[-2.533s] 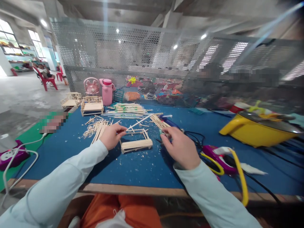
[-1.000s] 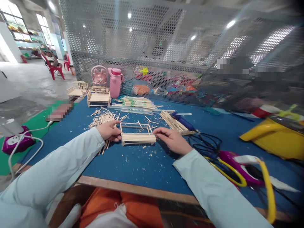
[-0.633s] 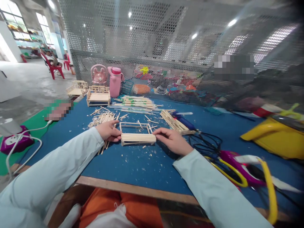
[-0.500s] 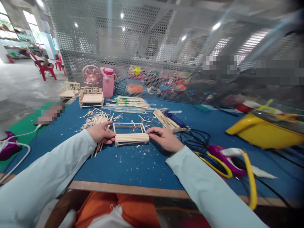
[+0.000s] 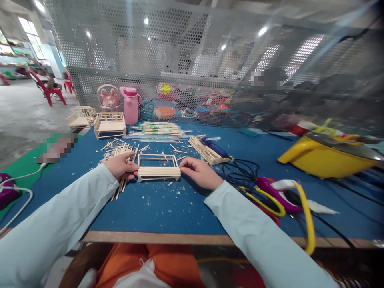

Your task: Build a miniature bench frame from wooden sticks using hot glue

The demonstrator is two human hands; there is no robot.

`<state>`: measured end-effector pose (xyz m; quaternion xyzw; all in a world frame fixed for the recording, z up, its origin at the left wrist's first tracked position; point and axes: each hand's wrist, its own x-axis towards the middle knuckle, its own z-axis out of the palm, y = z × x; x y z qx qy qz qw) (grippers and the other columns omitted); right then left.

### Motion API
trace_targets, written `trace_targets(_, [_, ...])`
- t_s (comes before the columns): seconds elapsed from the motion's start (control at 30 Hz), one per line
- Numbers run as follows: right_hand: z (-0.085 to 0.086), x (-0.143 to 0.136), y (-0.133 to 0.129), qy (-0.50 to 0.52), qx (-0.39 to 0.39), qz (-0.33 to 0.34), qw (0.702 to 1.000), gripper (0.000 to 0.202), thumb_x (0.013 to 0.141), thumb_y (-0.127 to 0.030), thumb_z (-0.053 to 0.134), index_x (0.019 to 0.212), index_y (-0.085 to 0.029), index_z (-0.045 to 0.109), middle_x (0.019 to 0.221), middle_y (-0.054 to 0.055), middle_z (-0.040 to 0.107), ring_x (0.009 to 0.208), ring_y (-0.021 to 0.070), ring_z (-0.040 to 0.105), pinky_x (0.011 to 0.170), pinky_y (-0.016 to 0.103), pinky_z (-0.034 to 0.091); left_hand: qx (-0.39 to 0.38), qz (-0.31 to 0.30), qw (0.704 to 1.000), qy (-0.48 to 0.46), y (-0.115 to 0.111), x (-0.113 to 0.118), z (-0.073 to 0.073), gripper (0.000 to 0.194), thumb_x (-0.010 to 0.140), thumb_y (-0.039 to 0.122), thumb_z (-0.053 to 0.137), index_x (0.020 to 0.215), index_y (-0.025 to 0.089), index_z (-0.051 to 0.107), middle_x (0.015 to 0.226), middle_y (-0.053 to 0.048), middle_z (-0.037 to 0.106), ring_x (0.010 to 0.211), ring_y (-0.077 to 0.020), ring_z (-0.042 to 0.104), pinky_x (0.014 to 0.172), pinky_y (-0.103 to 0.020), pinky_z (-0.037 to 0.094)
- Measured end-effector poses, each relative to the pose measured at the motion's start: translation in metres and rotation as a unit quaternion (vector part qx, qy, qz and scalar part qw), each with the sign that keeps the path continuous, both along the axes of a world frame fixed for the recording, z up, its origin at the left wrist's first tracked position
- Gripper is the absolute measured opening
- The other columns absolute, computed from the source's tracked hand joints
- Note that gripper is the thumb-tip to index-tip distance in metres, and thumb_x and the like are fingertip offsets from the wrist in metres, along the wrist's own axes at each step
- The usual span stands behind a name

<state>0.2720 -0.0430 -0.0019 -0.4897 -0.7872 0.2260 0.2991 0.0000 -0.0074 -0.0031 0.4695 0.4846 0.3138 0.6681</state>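
Hands (image 5: 121, 166) (image 5: 198, 173) flank the stick frame (image 5: 159, 170), fingertips hidden behind its ends

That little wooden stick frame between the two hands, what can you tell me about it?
The stick frame is pale, bare wood: thin sticks laid side by side form a flat slab at the near side, and behind it single sticks form an open rectangle. It rests on the blue table mat among wood crumbs. The left hand touches its left end and the right hand its right end. Loose sticks lie just left of it.
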Motion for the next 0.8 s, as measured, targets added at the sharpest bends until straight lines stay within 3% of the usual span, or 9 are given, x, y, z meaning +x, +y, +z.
trace_targets(0.4, [0.0002, -0.0024, 0.0014, 0.02, -0.016, -0.045, 0.999, 0.015, 0.072, -0.027, 0.054, 0.071, -0.015, 0.062, 0.071, 0.003, 0.064, 0.065, 0.0139, 0.056, 0.062, 0.025, 0.043, -0.016, -0.005, 1.0, -0.001, -0.0011, 0.0018, 0.0027, 0.087, 0.065, -0.002, 0.064, 0.136, 0.011, 0.015, 0.053, 0.003, 0.059, 0.038, -0.0075, 0.054, 0.035, -0.013, 0.045])
trace_targets(0.8, [0.0012, 0.0001, -0.0002, 0.029, -0.033, -0.002, 0.999, 0.015, 0.073, -0.025, 0.051, 0.078, -0.015, 0.061, 0.078, 0.004, 0.065, 0.073, 0.0151, 0.058, 0.069, 0.028, 0.045, -0.02, 0.011, 1.0, -0.006, -0.002, 0.0008, 0.0034, 0.09, 0.061, -0.001, 0.068, 0.135, 0.01, 0.017, 0.053, 0.002, 0.059, 0.042, -0.0089, 0.056, 0.037, -0.014, 0.046])
